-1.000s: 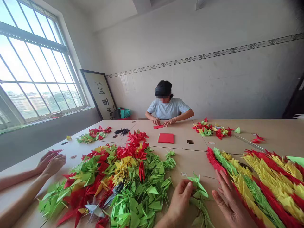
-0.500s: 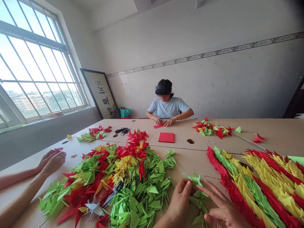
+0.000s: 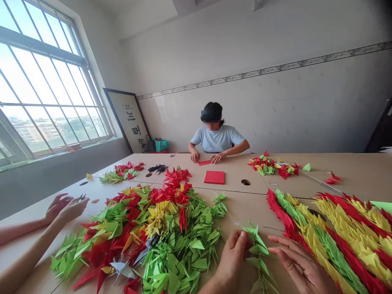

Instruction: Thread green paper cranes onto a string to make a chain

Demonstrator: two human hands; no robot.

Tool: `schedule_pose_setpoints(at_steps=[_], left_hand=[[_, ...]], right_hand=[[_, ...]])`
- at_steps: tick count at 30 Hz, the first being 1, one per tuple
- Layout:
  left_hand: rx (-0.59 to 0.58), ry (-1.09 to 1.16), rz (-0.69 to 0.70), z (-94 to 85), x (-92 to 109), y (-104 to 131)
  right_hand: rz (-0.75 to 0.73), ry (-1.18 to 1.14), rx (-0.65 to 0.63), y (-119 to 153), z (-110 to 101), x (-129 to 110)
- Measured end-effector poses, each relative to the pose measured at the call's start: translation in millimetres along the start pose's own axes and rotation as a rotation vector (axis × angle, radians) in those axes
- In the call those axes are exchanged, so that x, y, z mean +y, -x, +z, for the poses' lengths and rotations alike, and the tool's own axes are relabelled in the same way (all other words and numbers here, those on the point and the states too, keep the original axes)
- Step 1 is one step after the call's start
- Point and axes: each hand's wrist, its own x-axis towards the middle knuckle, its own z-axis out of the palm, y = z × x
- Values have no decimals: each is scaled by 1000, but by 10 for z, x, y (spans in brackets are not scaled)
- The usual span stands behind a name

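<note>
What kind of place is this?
Maybe a craft workshop: a big table holds a heap of folded paper and a red paper stack, and a person sits across it with a red strip.

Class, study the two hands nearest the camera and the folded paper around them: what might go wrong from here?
1. The left hand pinches the green strand near its top, while the right hand is open beside it; a loosened pinch might let it slip.
2. The green heap lies close by the left hand, so a sideways move could crush paper points.
3. Dark threads lie among the folded pieces and might snag.
</note>
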Motion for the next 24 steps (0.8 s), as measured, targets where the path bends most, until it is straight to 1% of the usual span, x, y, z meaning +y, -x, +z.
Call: schedule_pose_setpoints(at_steps=[2, 3, 7, 8, 11, 14, 17, 19, 20, 22, 23, 24], left_hand=[[5, -3, 3, 1, -1, -2], [4, -5, 5, -2, -4, -5], [-10, -7, -3, -21, -14, -24], [-10, -7, -6, -20, -12, -23], [-19, -19, 0, 9, 16, 17], [-21, -112, 65, 53, 73, 95], [23, -284, 190, 61, 163, 156], [72, -343, 264, 43, 258, 181], [127, -346, 295, 30, 318, 198], [229, -379, 310, -1, 451, 267], [232, -401, 292, -22, 518, 330], [193, -439, 268, -48, 578, 416]], right_hand=[[77, -93, -52, 5, 28, 43], [103, -124, -37, 6, 45, 56], [184, -233, 170, -3, 89, 24], [209, -261, 196, -8, 88, -1], [279, -304, 199, -25, 63, -70], [292, -320, 234, -22, 47, -80], [300, -362, 267, 5, 55, -60], [301, -403, 266, 21, 49, -91], [296, -423, 265, 26, 35, -130], [293, -447, 274, 38, -19, -245], [298, -450, 273, 52, -59, -312], [306, -449, 259, 79, -104, -377]])
